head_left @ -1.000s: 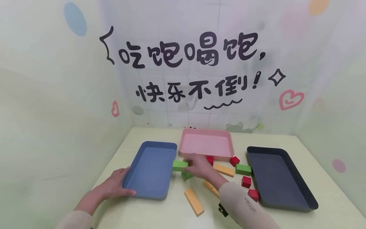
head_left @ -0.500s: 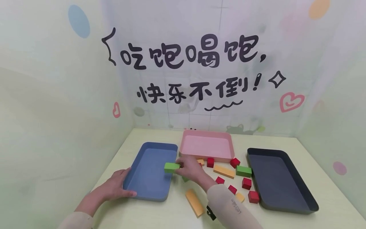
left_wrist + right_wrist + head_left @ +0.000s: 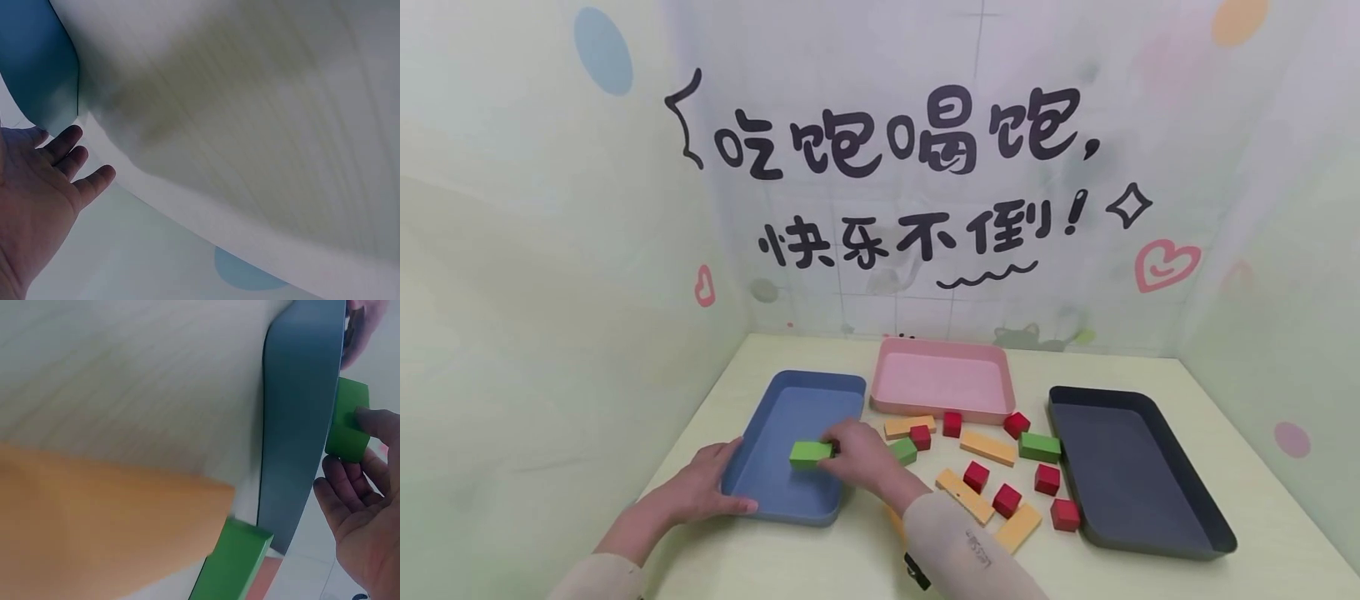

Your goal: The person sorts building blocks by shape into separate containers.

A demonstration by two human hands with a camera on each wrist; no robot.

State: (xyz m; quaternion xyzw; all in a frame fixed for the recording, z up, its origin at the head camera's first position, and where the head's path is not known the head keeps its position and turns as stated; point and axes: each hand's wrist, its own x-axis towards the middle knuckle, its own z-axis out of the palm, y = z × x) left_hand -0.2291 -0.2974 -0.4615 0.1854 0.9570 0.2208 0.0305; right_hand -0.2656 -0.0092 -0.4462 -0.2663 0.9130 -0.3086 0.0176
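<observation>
My right hand [image 3: 859, 454] pinches a green block [image 3: 809, 455] between thumb and fingers, over the inside of the blue tray [image 3: 797, 408]. In the right wrist view the held green block [image 3: 350, 420] shows just beyond the tray's wall [image 3: 300, 406]; whether it touches the tray floor I cannot tell. My left hand [image 3: 700, 483] rests against the tray's left side, its thumb by the front corner. Seen from the left wrist, that hand [image 3: 44, 187] has its fingers extended beside the tray [image 3: 44, 69]. Another green block [image 3: 903, 452] lies right of the tray.
A pink tray [image 3: 942, 379] stands at the back and a dark grey tray [image 3: 1138, 467] on the right. Between the trays lie several red cubes [image 3: 952, 424], several yellow-orange blocks [image 3: 987, 448] and a green block [image 3: 1038, 447]. A patterned wall hanging [image 3: 880, 317] closes off the back.
My right hand has carried the green block leftward, from the blue tray's right rim to over its inside. More blocks on the table are uncovered. The left hand has stayed in place.
</observation>
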